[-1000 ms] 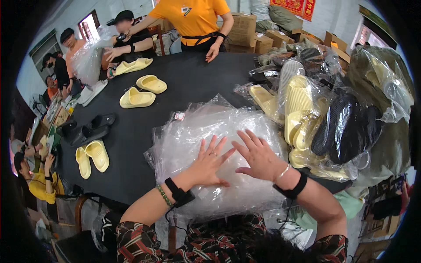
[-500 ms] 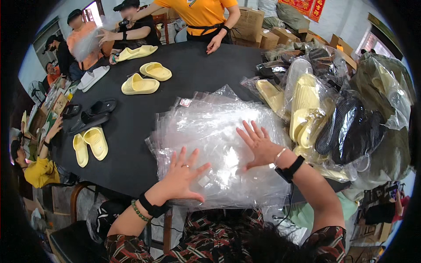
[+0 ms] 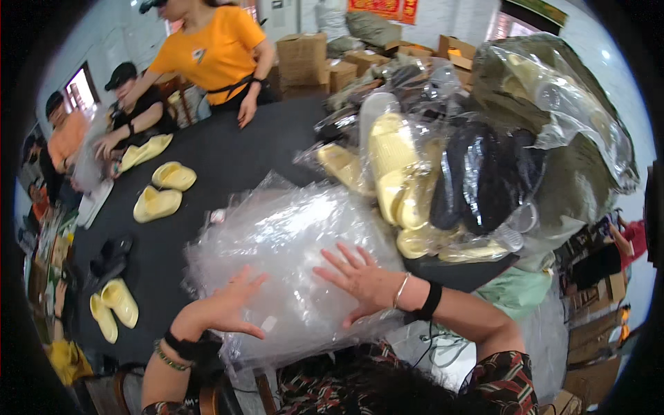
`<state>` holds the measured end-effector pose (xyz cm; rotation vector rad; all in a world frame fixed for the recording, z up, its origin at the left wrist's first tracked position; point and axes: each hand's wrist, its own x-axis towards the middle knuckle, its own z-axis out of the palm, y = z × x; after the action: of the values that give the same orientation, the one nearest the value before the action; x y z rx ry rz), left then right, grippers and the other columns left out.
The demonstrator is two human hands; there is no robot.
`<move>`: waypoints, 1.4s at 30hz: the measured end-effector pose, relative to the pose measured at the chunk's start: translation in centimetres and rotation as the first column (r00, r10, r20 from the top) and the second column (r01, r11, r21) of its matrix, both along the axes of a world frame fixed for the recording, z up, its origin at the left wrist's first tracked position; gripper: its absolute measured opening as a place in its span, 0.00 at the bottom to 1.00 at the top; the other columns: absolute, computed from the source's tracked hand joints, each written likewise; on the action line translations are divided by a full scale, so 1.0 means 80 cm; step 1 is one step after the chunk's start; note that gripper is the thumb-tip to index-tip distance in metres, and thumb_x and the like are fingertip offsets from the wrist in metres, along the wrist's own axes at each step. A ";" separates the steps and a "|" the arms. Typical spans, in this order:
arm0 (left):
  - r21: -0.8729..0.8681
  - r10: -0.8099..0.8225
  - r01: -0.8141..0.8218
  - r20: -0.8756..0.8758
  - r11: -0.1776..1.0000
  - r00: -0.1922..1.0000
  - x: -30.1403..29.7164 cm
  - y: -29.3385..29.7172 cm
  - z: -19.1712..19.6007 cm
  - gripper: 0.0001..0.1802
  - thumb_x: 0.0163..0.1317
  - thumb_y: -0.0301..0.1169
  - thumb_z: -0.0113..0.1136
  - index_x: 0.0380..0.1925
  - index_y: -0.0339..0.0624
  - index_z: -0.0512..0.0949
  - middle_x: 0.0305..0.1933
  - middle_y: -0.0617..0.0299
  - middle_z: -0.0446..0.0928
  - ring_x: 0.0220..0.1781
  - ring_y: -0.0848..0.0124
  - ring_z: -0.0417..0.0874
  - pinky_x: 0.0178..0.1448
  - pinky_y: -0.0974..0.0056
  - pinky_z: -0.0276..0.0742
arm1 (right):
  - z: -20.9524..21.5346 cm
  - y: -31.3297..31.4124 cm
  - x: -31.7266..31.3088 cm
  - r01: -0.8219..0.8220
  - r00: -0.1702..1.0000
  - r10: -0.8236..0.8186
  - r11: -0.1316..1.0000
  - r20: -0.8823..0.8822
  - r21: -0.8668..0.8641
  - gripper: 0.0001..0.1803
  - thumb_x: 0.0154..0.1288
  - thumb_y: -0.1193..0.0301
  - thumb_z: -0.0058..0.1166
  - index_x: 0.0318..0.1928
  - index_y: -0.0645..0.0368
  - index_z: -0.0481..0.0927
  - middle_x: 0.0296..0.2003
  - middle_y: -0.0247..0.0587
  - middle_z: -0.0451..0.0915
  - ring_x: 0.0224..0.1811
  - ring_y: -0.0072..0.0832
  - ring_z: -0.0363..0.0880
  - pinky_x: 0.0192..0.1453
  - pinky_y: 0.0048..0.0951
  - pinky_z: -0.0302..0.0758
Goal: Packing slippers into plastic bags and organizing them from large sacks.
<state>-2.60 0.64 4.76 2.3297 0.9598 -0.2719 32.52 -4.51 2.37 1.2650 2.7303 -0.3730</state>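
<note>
A thick pile of clear plastic bags (image 3: 290,221) lies on the black table in front of me, its sheets overlapping unevenly. My left hand (image 3: 227,302) rests on the near left part of the pile, fingers spread. On the near right part lies my right hand (image 3: 360,282), its fingers also spread wide. Neither hand grips anything. Just beyond the right side of the pile are bagged slippers, with a pale yellow pair (image 3: 394,155) and a black pair (image 3: 474,180) nearest.
Loose yellow slippers (image 3: 158,204) and black slippers (image 3: 111,259) stand on the black table (image 3: 228,155) to the left. A large olive sack (image 3: 577,166) bulges at the right. Cardboard boxes (image 3: 302,61) are stacked behind. Co-workers, one in an orange shirt (image 3: 214,52), are across the table.
My view has turned right, so the table's contents appear farther left. Both hands stay spread on the bags, now closer to the pile's near edge.
</note>
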 end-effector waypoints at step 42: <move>-0.432 0.427 -0.050 0.900 0.900 -0.091 0.171 0.201 0.289 0.17 0.68 0.29 0.62 0.53 0.32 0.76 0.47 0.56 0.84 0.46 0.66 0.87 0.52 0.61 0.85 | -0.037 -0.038 0.030 0.114 0.991 -0.118 0.992 -0.064 -0.055 0.51 0.64 0.35 0.52 0.78 0.49 0.53 0.78 0.56 0.46 0.80 0.62 0.40 0.75 0.69 0.48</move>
<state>11.05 16.70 27.91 1.2773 0.3945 1.3191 34.93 -7.52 -0.55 1.4274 2.6898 -0.5025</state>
